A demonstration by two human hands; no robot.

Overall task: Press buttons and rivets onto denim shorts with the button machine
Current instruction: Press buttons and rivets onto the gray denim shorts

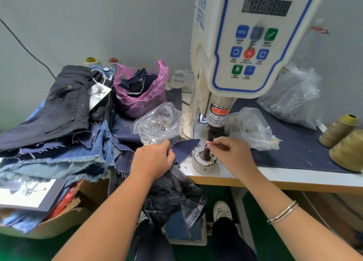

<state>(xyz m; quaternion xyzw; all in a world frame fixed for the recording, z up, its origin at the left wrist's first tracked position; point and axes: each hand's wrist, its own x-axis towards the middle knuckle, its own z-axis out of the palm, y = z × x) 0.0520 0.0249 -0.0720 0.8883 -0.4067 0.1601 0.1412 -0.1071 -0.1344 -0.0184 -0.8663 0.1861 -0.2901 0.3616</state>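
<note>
Shorts (59,111) are stacked in a pile on the far left, most likely kept there so that the next pair is close by. The pairs in the pile cannot be counted, because they are folded over each other. Two thread cones (90,60) are stood at the wall behind the pile, and two more are seen at the right edge of the table. One pink bag (141,88) of dark cloth scraps is set behind, and three clear bags (157,121) of small metal parts are laid around the button machine (241,45), probably so that parts can be reached fast.

A dark blue flap of cloth (185,149) is pinched by the left hand (154,158), fingers curled tight on it. It is held just beside the round base (204,162), and the dark shorts in work (172,194) are left hanging off the table edge onto the lap. It seems the flap is kept out of the way for now.

The right hand (228,150) is held at the metal post (206,151) under the machine's punch (212,133). Its fingertips (211,143) are closed together at the top of the post, as if a small part is being set there, but the part cannot be seen. One bracelet (282,211) is worn on the right wrist.
</note>
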